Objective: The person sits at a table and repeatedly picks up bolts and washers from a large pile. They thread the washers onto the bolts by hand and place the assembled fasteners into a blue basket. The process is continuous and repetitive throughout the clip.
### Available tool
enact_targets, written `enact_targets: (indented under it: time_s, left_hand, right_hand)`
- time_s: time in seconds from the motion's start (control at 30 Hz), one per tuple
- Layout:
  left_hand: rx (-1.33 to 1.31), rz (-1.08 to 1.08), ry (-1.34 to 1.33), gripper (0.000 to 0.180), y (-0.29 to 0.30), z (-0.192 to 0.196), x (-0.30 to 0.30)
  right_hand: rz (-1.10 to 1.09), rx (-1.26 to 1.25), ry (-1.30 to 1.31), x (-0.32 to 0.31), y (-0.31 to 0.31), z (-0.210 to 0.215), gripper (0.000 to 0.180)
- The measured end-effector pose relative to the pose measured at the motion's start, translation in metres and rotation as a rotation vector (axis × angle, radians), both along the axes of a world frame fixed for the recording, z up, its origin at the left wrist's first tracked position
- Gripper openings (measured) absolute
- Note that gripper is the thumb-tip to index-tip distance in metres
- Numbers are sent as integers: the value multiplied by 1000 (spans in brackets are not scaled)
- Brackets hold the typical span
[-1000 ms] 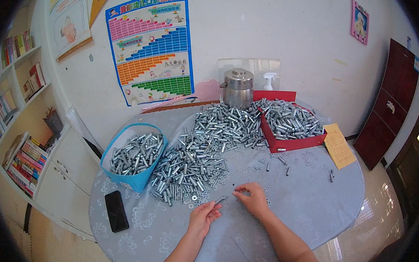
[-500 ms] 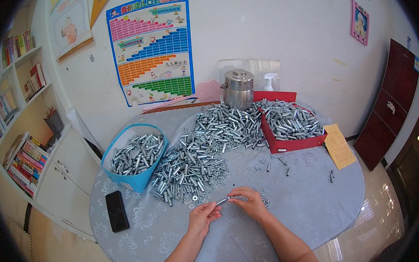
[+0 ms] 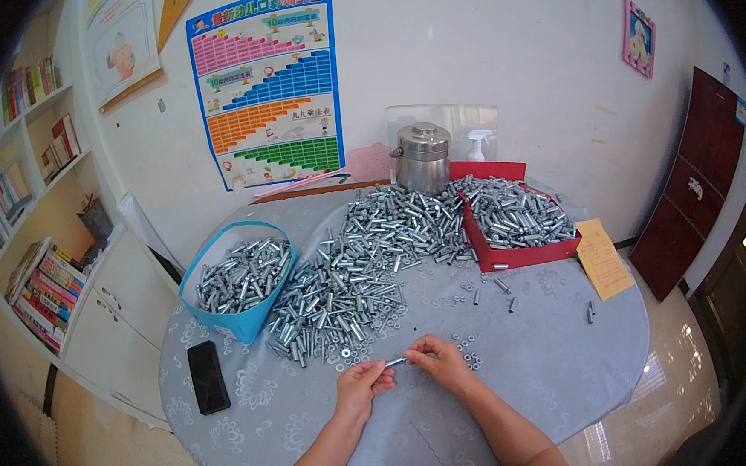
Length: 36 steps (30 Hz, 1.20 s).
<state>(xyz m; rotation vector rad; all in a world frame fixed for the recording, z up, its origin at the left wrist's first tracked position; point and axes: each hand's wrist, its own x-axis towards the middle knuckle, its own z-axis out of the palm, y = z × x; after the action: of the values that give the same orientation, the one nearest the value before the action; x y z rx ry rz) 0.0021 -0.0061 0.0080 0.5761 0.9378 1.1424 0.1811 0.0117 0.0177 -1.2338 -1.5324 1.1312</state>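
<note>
A short silvery expansion bolt (image 3: pixel 395 362) spans the gap between my hands above the near part of the table. My left hand (image 3: pixel 362 389) pinches its left end between thumb and fingers. At the other end, the thumb and fingertips of my right hand (image 3: pixel 442 365) close round the tip and hide it. Small nuts and washers (image 3: pixel 468 352) lie loose just beyond my right hand. A large heap of similar metal bolts and sleeves (image 3: pixel 335 308) spreads from in front of my left hand toward the back.
A blue basket (image 3: pixel 244 328) full of metal pieces stands at left, near a black phone (image 3: pixel 208 377). At right are a full red box (image 3: pixel 528 256) and a yellow paper (image 3: pixel 605 261). A steel pot (image 3: pixel 423 157) stands behind the heap on the grey tablecloth (image 3: pixel 534 360).
My right fingers have shifted slightly on the bolt's end and now cover its tip. The left hand keeps its hold in nearly the same place.
</note>
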Motion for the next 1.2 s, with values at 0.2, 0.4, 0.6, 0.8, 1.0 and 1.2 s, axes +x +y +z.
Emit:
enact_targets:
  time_s: [0.2,0.4,0.6,0.8,1.0,1.2]
  left_hand:
    - [-40,11,-46,14,2,-3,-2]
    - [-54,-4,-62,14,2,-1,-3]
    - [-12,0,-32,13,2,-1,-2]
    - [17,25,-45,14,3,-4,-3]
    - [43,17,-18,13,1,0,-1]
    - [40,40,-39,12,2,-1,0]
  right_hand:
    - [13,147,26,-1,-1,4,16]
    - [26,-12,183,-1,-1,0,15]
    - [39,-85,82,2,0,-1,12]
    - [10,152,146,-3,2,-5,17]
    - [78,-93,-77,5,1,1,22]
    - [-17,-84,-14,0,-2,1,26]
